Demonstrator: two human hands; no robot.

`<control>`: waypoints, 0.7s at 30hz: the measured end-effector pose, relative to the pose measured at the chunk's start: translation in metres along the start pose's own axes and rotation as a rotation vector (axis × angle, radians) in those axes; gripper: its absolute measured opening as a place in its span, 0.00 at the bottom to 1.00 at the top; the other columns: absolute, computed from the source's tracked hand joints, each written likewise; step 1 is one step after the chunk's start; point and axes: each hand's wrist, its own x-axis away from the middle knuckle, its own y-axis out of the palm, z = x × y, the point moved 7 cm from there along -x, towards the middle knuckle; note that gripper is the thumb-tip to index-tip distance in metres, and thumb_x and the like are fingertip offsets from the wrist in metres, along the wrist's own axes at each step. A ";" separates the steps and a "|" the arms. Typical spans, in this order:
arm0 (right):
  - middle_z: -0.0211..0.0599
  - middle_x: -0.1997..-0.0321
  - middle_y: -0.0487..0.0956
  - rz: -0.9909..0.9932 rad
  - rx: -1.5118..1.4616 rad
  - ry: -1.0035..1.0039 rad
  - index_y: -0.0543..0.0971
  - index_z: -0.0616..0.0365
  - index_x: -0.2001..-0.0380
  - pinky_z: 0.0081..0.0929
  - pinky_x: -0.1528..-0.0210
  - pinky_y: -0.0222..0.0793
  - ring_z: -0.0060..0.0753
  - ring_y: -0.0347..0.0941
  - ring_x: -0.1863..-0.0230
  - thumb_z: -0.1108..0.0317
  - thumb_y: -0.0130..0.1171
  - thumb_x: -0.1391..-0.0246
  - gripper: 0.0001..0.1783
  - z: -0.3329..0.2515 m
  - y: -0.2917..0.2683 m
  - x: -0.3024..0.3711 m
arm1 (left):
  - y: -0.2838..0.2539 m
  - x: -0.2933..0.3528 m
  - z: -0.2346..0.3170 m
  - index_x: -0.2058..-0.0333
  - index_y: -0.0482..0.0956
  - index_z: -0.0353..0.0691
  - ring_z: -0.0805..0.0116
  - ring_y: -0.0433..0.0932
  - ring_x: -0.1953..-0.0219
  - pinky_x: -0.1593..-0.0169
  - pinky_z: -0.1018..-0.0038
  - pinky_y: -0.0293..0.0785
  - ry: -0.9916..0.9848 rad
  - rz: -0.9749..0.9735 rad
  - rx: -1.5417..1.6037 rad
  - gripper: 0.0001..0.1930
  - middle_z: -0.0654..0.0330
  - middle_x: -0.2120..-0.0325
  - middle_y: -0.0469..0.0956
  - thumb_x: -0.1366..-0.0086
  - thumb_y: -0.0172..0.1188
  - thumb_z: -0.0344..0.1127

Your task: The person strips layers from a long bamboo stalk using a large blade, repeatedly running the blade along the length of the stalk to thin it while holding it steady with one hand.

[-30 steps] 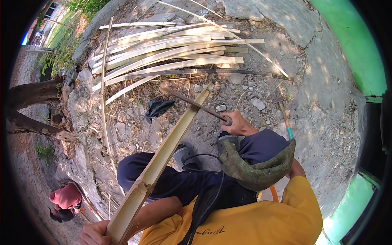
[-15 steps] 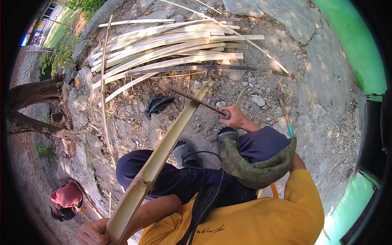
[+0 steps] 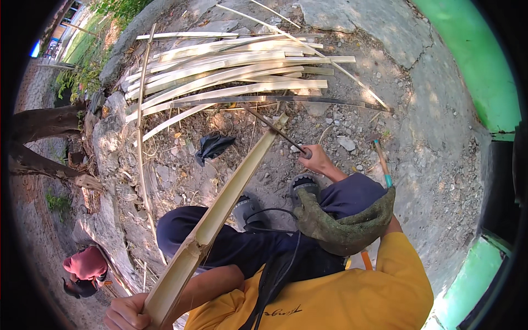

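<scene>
My left hand (image 3: 129, 312) is wrapped around the near end of a long split bamboo piece (image 3: 231, 195). Its pale hollow face is upward, with a node partway along. The piece slants away over my left thigh to a far tip above the ground. Beyond my feet, my right hand (image 3: 317, 160) is closed on the short handle of a long-bladed knife (image 3: 290, 141). The dark blade lies across the bamboo close to that far tip. Whether it has bitten into the bamboo I cannot tell. A rolled green-grey cloth (image 3: 352, 228) rests by my right thigh.
Several pale bamboo strips (image 3: 242, 85) lie piled ahead on stony ground. A black plastic scrap (image 3: 213, 148) is left of the bamboo piece. To the right lies a hammer (image 3: 383, 165) with a teal grip. Another person (image 3: 86, 269) is at lower left; a green wall (image 3: 473, 55) stands right.
The knife has shifted toward the bamboo's far tip, and its blade now slopes more steeply. My left hand keeps its hold at the near end. The view has shifted slightly.
</scene>
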 end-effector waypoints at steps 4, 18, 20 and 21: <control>0.41 0.81 0.72 -0.053 0.106 -0.005 0.77 0.65 0.71 0.31 0.70 0.66 0.28 0.65 0.77 0.65 0.64 0.57 0.14 -0.011 -0.001 0.011 | 0.001 0.010 -0.001 0.77 0.52 0.48 0.87 0.52 0.93 0.85 0.80 0.41 0.054 0.005 -0.069 0.15 0.76 0.93 0.53 0.43 0.52 0.30; 0.48 0.79 0.78 -0.113 0.217 -0.234 0.82 0.62 0.63 0.36 0.69 0.70 0.42 0.75 0.77 0.60 0.66 0.57 0.19 -0.054 0.001 0.010 | 0.008 0.008 0.006 0.76 0.53 0.47 0.86 0.53 0.93 0.85 0.80 0.44 0.033 -0.053 -0.014 0.15 0.75 0.93 0.53 0.42 0.53 0.32; 0.46 0.81 0.76 -0.075 0.169 -0.250 0.81 0.62 0.68 0.38 0.70 0.69 0.44 0.73 0.78 0.60 0.66 0.57 0.17 -0.027 0.001 -0.002 | 0.001 0.009 0.011 0.76 0.53 0.47 0.85 0.52 0.93 0.85 0.79 0.44 0.031 -0.071 0.016 0.14 0.75 0.92 0.54 0.41 0.53 0.33; 0.46 0.82 0.75 -0.011 0.148 -0.139 0.80 0.63 0.69 0.38 0.70 0.68 0.45 0.72 0.79 0.60 0.65 0.57 0.17 -0.001 0.000 -0.014 | -0.011 0.011 0.017 0.76 0.57 0.45 0.83 0.59 0.89 0.82 0.80 0.50 -0.062 -0.134 0.061 0.14 0.71 0.90 0.60 0.40 0.53 0.41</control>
